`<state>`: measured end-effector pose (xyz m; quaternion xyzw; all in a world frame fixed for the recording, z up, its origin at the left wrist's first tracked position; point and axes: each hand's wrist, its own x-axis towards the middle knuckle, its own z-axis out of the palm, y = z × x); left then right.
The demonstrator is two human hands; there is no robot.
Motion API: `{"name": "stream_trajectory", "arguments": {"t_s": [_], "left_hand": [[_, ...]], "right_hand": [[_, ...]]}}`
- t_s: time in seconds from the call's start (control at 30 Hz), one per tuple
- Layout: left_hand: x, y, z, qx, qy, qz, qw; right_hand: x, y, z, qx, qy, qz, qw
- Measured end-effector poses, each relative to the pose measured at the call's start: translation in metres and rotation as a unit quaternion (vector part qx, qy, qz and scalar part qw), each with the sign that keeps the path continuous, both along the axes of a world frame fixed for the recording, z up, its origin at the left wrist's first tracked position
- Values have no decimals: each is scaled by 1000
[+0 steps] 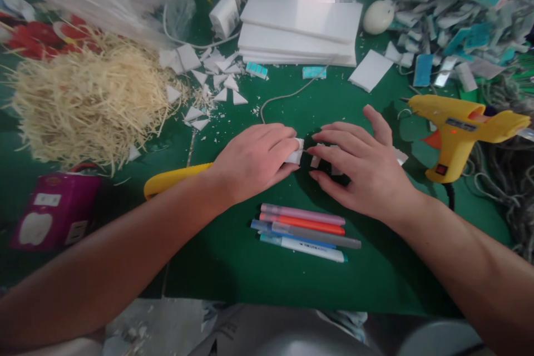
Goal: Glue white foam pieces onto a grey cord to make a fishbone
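My left hand (pixel 256 161) is closed on a small white piece (pixel 297 154) near the middle of the green table. Facing it, my right hand (pixel 361 167) has its fingers spread over several small white pieces (pixel 316 160), and a thin string end shows by its index fingertip. Whether the right fingers touch the string is unclear. A grey cord (pixel 283 98) runs from behind my left hand toward a turquoise piece (pixel 314 72). Under my left wrist lies a yellow tool (pixel 175 178), partly hidden.
Several pens (pixel 308 228) lie in front of my hands. A yellow glue gun (pixel 454 128) is at right, with scraps behind it. White boards (pixel 300 22) are stacked at the back. Straw (pixel 92 100) and a purple box (pixel 54 210) occupy the left of the green table (pixel 217 272).
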<state>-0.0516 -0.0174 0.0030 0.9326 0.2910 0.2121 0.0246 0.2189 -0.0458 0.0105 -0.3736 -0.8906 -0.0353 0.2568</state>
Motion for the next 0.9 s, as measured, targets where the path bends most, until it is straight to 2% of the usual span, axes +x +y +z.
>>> {"name": "stream_trajectory", "arguments": {"t_s": [0.27, 0.63, 0.8, 0.9], "left_hand": [[2, -1, 3, -27, -18, 6, 999], [2, -2, 2, -7, -4, 7, 1000], [1, -1, 0, -58, -32, 18, 998], [1, -1, -1, -62, -41, 14, 997]], "right_hand": [[2, 1, 1, -12, 10, 14, 1000], [1, 1, -1, 0, 9, 10, 1000], [5, 1, 0, -24, 10, 12, 1000], [6, 1, -1, -36, 12, 13, 999]]}}
